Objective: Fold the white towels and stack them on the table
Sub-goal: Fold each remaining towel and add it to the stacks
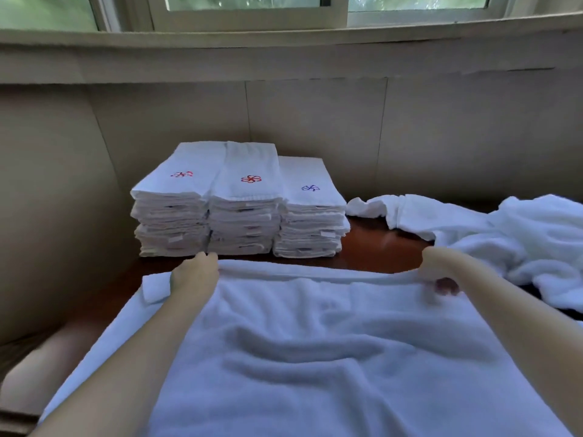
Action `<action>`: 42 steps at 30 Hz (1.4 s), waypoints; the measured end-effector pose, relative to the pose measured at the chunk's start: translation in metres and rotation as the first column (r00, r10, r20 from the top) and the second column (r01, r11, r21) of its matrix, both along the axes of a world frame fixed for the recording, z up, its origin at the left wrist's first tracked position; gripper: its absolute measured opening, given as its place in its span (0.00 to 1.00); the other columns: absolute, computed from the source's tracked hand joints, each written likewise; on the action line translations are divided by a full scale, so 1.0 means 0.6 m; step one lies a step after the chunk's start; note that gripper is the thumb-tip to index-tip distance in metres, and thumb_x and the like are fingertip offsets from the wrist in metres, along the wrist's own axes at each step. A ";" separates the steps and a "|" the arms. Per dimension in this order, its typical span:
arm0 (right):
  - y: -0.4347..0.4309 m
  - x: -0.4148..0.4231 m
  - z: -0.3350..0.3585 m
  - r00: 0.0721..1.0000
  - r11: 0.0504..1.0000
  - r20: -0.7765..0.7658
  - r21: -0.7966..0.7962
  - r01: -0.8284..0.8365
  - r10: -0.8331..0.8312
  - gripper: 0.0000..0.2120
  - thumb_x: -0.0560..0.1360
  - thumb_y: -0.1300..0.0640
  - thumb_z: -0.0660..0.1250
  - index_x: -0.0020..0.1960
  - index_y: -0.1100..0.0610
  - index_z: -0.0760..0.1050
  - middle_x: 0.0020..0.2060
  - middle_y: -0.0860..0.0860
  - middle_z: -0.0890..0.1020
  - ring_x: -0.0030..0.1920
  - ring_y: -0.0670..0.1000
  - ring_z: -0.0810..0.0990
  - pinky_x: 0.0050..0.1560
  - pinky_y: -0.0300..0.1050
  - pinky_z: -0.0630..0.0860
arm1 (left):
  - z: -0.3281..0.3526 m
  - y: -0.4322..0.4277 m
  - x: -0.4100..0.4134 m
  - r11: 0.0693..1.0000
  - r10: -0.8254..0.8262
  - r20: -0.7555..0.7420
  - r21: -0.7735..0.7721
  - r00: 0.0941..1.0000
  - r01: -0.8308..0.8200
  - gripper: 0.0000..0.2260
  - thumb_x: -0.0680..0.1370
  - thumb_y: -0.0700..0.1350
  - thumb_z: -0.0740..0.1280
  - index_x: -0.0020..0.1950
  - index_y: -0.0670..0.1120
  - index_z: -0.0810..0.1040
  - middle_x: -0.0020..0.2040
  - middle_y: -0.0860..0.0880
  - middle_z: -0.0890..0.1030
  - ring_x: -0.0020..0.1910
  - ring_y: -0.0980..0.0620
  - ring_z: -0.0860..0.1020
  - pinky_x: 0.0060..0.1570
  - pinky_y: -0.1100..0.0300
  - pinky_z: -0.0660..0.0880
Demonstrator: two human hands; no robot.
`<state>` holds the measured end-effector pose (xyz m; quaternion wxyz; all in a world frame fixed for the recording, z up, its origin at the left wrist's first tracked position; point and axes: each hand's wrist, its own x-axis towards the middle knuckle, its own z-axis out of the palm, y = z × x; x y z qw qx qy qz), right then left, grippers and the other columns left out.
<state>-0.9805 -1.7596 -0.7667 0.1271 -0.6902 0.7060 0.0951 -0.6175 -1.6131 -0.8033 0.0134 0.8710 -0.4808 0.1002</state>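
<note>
A large white terry-cloth towel (315, 342) lies spread flat on the reddish-brown wooden table (372, 244), directly in front of the person. Its visible length runs from the near edge of the view away toward the wall, and its far hem runs left to right. The near end is cut off by the frame, so the true long axis cannot be confirmed. The far hem is raised into a low rolled fold between the two hands. The left hand (194, 272) rests on the far left part of this hem with its back upward. Its fingers point down and away, and whether they pinch the cloth cannot be told. The right hand (438, 272) grips the far right part of the hem, with the cloth pinched between thumb and curled fingers. Just beyond the hem stand three stacks of folded white towels (239, 212), side by side and touching, long axes pointing toward the wall. The top towels carry embroidered flower motifs: red, red, and blue on the rightmost. Small side tags are too small to read. A loose heap of unfolded white towels (504, 238) lies to the right.
</note>
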 end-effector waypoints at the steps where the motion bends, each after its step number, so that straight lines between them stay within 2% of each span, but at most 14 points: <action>1: -0.009 -0.002 0.001 0.998 0.992 0.063 -0.122 0.011 -0.003 0.06 0.73 0.64 0.59 0.40 0.65 0.73 0.31 0.58 0.81 0.31 0.55 0.78 0.31 0.42 0.73 | 0.001 -0.003 0.004 0.999 0.001 0.069 -0.039 0.998 0.001 0.09 0.80 0.35 0.55 0.58 0.41 0.69 0.57 0.43 0.75 0.55 0.40 0.77 0.43 0.52 0.73; 4: -0.028 -0.004 0.010 0.926 0.827 0.369 -0.543 0.147 0.077 0.05 0.77 0.64 0.57 0.52 0.62 0.68 0.43 0.59 0.75 0.45 0.60 0.75 0.41 0.46 0.67 | 0.012 -0.011 0.018 0.961 -0.008 0.095 -0.276 0.995 0.034 0.09 0.79 0.31 0.55 0.58 0.38 0.68 0.55 0.39 0.76 0.50 0.38 0.78 0.39 0.51 0.71; 8: -0.001 0.000 0.024 0.773 0.751 0.599 -0.605 0.265 0.209 0.04 0.79 0.64 0.54 0.51 0.56 0.62 0.31 0.52 0.66 0.33 0.55 0.64 0.38 0.47 0.61 | 0.041 -0.004 0.023 0.775 -0.144 -0.106 -0.631 0.984 0.046 0.08 0.77 0.31 0.59 0.55 0.35 0.73 0.57 0.34 0.72 0.52 0.34 0.73 0.45 0.43 0.71; 12: 0.083 -0.016 -0.012 0.688 0.584 0.670 -0.687 0.432 0.280 0.07 0.76 0.68 0.59 0.53 0.65 0.68 0.36 0.55 0.69 0.39 0.55 0.67 0.40 0.46 0.62 | 0.028 0.063 0.005 0.645 -0.250 -0.210 -0.764 0.945 0.001 0.07 0.77 0.33 0.60 0.53 0.36 0.75 0.56 0.36 0.72 0.50 0.36 0.73 0.42 0.53 0.67; 17: 0.166 -0.067 -0.086 0.722 0.779 0.690 -0.472 0.413 0.035 0.06 0.72 0.67 0.59 0.48 0.61 0.66 0.44 0.63 0.75 0.42 0.63 0.73 0.42 0.54 0.69 | -0.030 0.182 -0.014 0.729 -0.257 -0.262 -0.685 0.930 0.009 0.10 0.78 0.32 0.59 0.55 0.36 0.77 0.63 0.41 0.75 0.64 0.42 0.72 0.46 0.56 0.67; 21: 0.197 -0.075 -0.101 0.975 0.775 0.220 -0.620 0.120 0.025 0.18 0.66 0.67 0.68 0.55 0.60 0.74 0.54 0.67 0.70 0.58 0.66 0.68 0.54 0.59 0.68 | -0.053 0.231 -0.016 0.924 -0.214 -0.373 -0.377 0.903 0.063 0.16 0.80 0.35 0.57 0.67 0.37 0.71 0.74 0.43 0.64 0.74 0.46 0.61 0.64 0.61 0.64; 25: 0.210 -0.011 -0.102 0.948 0.749 -0.116 -0.588 -0.305 0.295 0.23 0.71 0.57 0.67 0.66 0.49 0.72 0.73 0.58 0.60 0.73 0.61 0.54 0.70 0.55 0.54 | -0.056 0.238 -0.018 0.983 -0.037 -0.452 -0.179 0.891 -0.050 0.21 0.81 0.41 0.54 0.74 0.43 0.62 0.77 0.44 0.55 0.72 0.42 0.63 0.67 0.53 0.65; 27: 0.215 0.024 -0.107 0.908 0.720 -0.108 -0.574 -0.389 0.404 0.17 0.72 0.59 0.67 0.60 0.52 0.76 0.69 0.57 0.69 0.71 0.61 0.63 0.68 0.56 0.58 | -0.056 0.236 -0.019 0.977 0.033 -0.370 -0.184 0.928 -0.109 0.22 0.80 0.44 0.54 0.75 0.45 0.61 0.78 0.45 0.55 0.73 0.41 0.60 0.71 0.51 0.58; 29: 0.215 0.035 -0.111 0.870 0.623 -0.063 -0.674 -0.398 0.488 0.13 0.59 0.70 0.74 0.42 0.61 0.79 0.46 0.60 0.81 0.51 0.65 0.80 0.52 0.59 0.73 | -0.055 0.232 -0.012 0.970 0.083 -0.273 -0.198 0.958 -0.141 0.22 0.79 0.46 0.56 0.74 0.45 0.63 0.78 0.45 0.54 0.74 0.42 0.57 0.73 0.50 0.49; 32: 0.220 0.035 -0.112 0.861 0.503 -0.034 -0.799 -0.329 0.508 0.14 0.53 0.76 0.69 0.30 0.61 0.71 0.25 0.56 0.74 0.28 0.62 0.77 0.34 0.54 0.76 | -0.051 0.229 -0.002 0.959 0.101 -0.232 -0.238 0.967 -0.157 0.19 0.78 0.42 0.57 0.68 0.41 0.70 0.74 0.43 0.64 0.72 0.42 0.61 0.72 0.52 0.52; 34: 0.221 0.035 -0.109 0.854 0.475 -0.046 -0.814 -0.333 0.519 0.13 0.53 0.76 0.65 0.28 0.61 0.69 0.23 0.56 0.72 0.26 0.61 0.75 0.33 0.53 0.75 | -0.043 0.231 -0.004 0.940 0.113 -0.263 -0.284 0.958 -0.189 0.08 0.76 0.38 0.58 0.50 0.39 0.75 0.59 0.42 0.76 0.60 0.41 0.72 0.57 0.52 0.66; 36: 0.221 0.033 -0.113 0.839 0.508 -0.013 -0.790 -0.342 0.545 0.10 0.56 0.75 0.63 0.28 0.61 0.70 0.24 0.56 0.73 0.28 0.61 0.75 0.35 0.52 0.74 | -0.033 0.239 -0.013 0.936 0.173 -0.291 -0.249 0.941 -0.249 0.06 0.74 0.36 0.58 0.40 0.43 0.71 0.49 0.44 0.79 0.46 0.44 0.74 0.40 0.56 0.67; 40: 0.228 0.021 -0.121 0.836 0.625 0.191 -0.751 -0.213 0.514 0.12 0.61 0.74 0.65 0.42 0.64 0.78 0.43 0.58 0.81 0.46 0.64 0.78 0.47 0.54 0.69 | -0.032 0.244 -0.031 0.955 0.256 -0.163 -0.114 0.953 -0.276 0.11 0.77 0.39 0.56 0.52 0.47 0.77 0.51 0.49 0.79 0.52 0.44 0.78 0.43 0.59 0.72; 42: 0.231 0.012 -0.114 0.850 0.610 0.269 -0.788 -0.077 0.454 0.20 0.59 0.79 0.65 0.49 0.67 0.78 0.49 0.62 0.80 0.51 0.67 0.76 0.49 0.58 0.71 | -0.035 0.233 -0.055 0.965 0.240 -0.249 -0.042 0.938 -0.258 0.15 0.80 0.48 0.53 0.63 0.51 0.72 0.61 0.49 0.74 0.61 0.43 0.74 0.52 0.53 0.72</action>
